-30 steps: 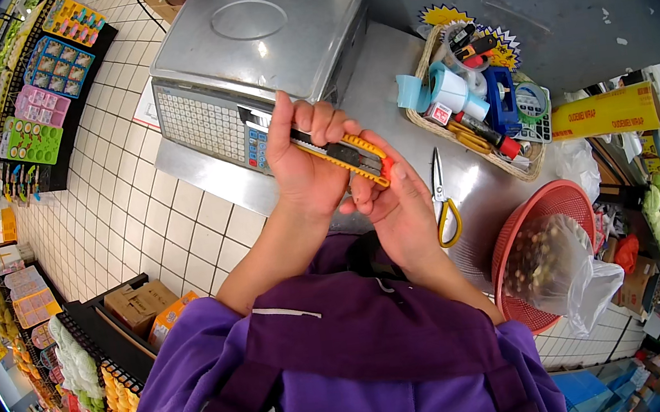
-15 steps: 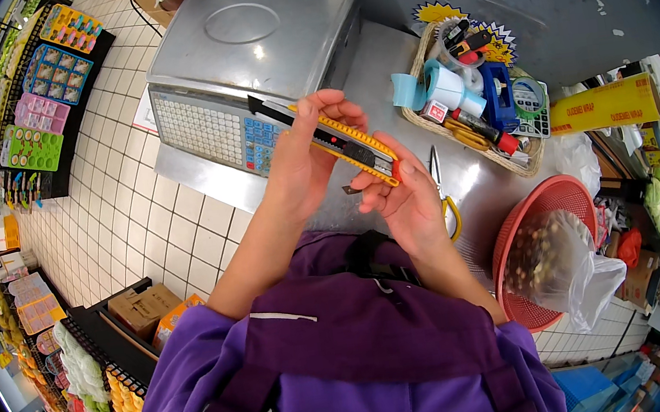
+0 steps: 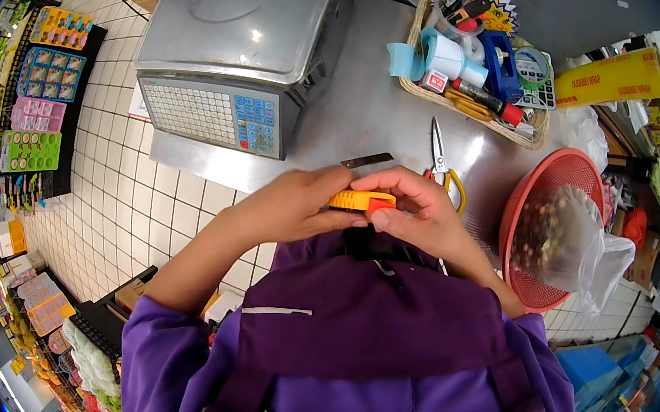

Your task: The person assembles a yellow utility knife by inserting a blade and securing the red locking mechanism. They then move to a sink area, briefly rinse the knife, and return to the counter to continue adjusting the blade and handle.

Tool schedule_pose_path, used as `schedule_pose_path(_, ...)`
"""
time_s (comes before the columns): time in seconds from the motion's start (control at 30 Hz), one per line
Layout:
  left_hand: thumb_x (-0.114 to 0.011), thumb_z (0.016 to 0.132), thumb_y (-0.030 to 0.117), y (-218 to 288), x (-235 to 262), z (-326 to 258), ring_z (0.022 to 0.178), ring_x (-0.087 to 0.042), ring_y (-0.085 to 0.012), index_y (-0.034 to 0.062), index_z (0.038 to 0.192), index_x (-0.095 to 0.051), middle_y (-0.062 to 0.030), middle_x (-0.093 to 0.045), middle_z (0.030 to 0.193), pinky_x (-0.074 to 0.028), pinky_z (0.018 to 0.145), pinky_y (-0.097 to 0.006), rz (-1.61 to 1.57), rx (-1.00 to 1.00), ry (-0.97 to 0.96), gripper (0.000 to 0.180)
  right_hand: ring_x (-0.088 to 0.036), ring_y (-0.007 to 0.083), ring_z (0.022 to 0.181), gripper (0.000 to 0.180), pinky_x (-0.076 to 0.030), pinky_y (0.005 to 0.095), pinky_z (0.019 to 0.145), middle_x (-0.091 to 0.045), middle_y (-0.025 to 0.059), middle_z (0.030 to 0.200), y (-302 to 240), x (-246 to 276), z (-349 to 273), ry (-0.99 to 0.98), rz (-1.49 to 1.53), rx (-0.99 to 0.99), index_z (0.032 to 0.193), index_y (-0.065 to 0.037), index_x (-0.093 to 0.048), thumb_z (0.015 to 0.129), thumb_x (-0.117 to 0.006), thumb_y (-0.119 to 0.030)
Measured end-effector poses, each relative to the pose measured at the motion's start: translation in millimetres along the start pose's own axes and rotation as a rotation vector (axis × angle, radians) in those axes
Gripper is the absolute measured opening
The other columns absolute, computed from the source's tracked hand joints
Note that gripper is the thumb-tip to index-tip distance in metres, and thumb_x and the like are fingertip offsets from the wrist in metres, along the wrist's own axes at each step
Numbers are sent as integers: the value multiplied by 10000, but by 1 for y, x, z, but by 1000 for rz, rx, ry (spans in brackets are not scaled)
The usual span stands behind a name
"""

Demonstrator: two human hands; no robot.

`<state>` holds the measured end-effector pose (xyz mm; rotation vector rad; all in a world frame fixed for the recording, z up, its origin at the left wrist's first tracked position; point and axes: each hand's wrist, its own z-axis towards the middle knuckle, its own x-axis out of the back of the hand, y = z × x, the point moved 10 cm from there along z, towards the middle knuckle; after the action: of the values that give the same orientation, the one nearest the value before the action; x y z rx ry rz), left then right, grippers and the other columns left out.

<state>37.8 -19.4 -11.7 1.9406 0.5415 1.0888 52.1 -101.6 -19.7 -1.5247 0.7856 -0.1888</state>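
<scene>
Close in front of my body, both hands are on a yellow utility knife point(image 3: 350, 200) with a red end piece. My left hand point(image 3: 297, 203) wraps its body and covers most of it. The fingers of my right hand point(image 3: 416, 205) are closed around the red end, thumb against it. Whether the knife's own blade is out is hidden by my left hand. Just beyond my fingers a loose dark blade point(image 3: 366, 160) lies on the metal counter point(image 3: 330, 136). Scissors point(image 3: 441, 161) with yellow-and-red handles rest on the counter right of my hands, points away from me.
A weighing scale point(image 3: 234, 32) with a keypad stands at the far left of the counter. A wicker basket point(image 3: 493, 127) holds tape, tools and a blue dispenser. To the right are a red plastic basket point(image 3: 514, 266) with a clear bag and a yellow box point(image 3: 607, 80).
The knife has come nearer my body and turned, its red end now toward me. My left hand has closed over its body. The loose blade shows more fully.
</scene>
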Motion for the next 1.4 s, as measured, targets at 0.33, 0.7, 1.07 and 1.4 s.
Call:
schedule_pose_path(0.33,-623,789,402,5,-38,-26,685,-568,-361,63,920,-454,-134,-561,806,-467,603,-415,-10,-171,60,401,-556,110,787,327,-447,241,701,-578,45,918,23,-18,-36,-97,-68,-105,1177,-40,-496,888,-545,-185)
schedule_pose_path(0.7,-683,694,447,22,-31,-35,575,-549,-251,91,815,-501,-55,-495,705,-447,483,-340,186,-337,290,418,-608,253,766,392,-474,299,668,-620,110,898,-18,-26,-41,-107,-560,275,1151,-39,-532,786,-644,-126)
schedule_pose_path(1.07,-705,655,427,37,-23,-40,549,-536,-222,82,798,-532,-45,-473,683,-446,487,-313,319,-380,416,412,-586,161,842,344,-453,272,749,-594,92,959,10,-27,-43,-104,-53,73,1157,-25,-472,859,-582,-156)
schedule_pose_path(1.4,-692,681,420,20,-38,-38,579,-553,-231,89,798,-529,-44,-500,709,-456,506,-325,236,-282,393,387,-551,91,771,297,-444,229,666,-572,62,913,31,-29,-47,-97,197,-67,1168,-29,-430,911,-505,-156)
